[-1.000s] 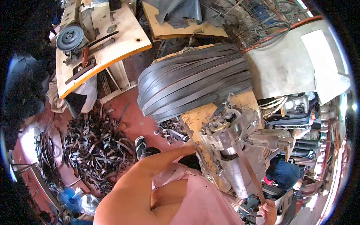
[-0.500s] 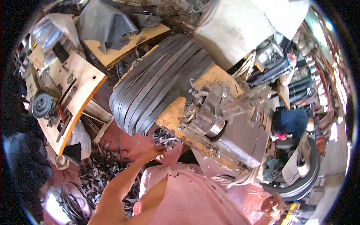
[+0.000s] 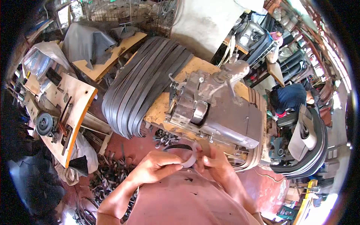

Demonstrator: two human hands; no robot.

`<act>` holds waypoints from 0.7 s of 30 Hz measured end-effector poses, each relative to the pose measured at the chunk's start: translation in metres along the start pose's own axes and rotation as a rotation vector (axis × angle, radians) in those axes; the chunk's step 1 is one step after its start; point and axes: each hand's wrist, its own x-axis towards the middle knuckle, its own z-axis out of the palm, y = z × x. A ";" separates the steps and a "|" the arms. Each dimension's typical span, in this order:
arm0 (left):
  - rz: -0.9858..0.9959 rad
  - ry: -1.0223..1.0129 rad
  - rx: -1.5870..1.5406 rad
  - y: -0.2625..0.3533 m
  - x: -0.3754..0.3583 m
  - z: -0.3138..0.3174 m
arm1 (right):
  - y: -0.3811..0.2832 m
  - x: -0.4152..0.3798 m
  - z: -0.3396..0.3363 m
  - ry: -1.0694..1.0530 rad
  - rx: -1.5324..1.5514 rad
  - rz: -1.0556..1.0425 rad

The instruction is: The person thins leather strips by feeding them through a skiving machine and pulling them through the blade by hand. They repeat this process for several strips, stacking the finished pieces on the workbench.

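Observation:
A thin strip (image 3: 190, 160), dark on one face and pale grey on the other, curls into a loop in front of my chest. My left hand (image 3: 159, 167) is closed on one end of it, thumb on top. My right hand (image 3: 215, 164) pinches the other side of the loop; blur partly hides its fingertips. Just beyond my hands stands a metal machine (image 3: 225, 108) with a roller (image 3: 200, 112), mounted on a worn wooden table (image 3: 155, 110). A thick bundle of long dark strips (image 3: 138, 86) drapes over the table to the left of the machine.
At left is a wooden bench (image 3: 80, 101) with a black pulley wheel (image 3: 44, 124). Dark scraps (image 3: 112, 180) litter the red floor (image 3: 120, 144). Grey sheet material (image 3: 88, 45) covers a board behind. A person in a dark blue top (image 3: 290, 98) bends over at right, near rolled strips (image 3: 315, 161).
My hands have come together in front of my chest, with a curled strip now visible between them. The view has turned slightly and my torso is more upright in it.

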 end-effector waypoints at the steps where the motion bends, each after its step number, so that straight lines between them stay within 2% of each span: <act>1: 0.081 -0.005 0.132 0.006 0.002 0.005 | -0.004 0.001 0.004 0.007 0.064 -0.013; 3: 0.161 -0.015 0.286 0.018 0.005 0.018 | -0.013 0.000 0.006 -0.002 0.140 -0.038; 5: 0.253 0.176 0.461 0.031 0.007 0.035 | -0.023 -0.008 0.003 0.010 0.201 -0.220; 7: 0.276 0.152 0.577 0.050 0.010 0.046 | -0.029 -0.021 -0.008 -0.020 0.192 -0.246; 10: 0.379 0.219 0.817 0.067 0.014 0.070 | -0.027 -0.040 -0.022 -0.098 0.225 -0.320; 15: 0.327 0.231 0.945 0.089 0.015 0.113 | -0.021 -0.059 -0.052 -0.243 0.280 -0.355; 17: 0.250 0.201 1.051 0.095 0.007 0.123 | -0.019 -0.065 -0.060 -0.255 0.272 -0.306; 18: 0.193 0.236 1.076 0.092 0.000 0.125 | -0.020 -0.067 -0.060 -0.255 0.155 -0.319; 19: 0.144 0.271 1.098 0.085 -0.009 0.123 | -0.016 -0.068 -0.064 -0.261 0.169 -0.329; 21: -0.218 0.454 0.940 0.069 -0.049 0.116 | -0.001 -0.064 -0.081 -0.146 -0.065 -0.230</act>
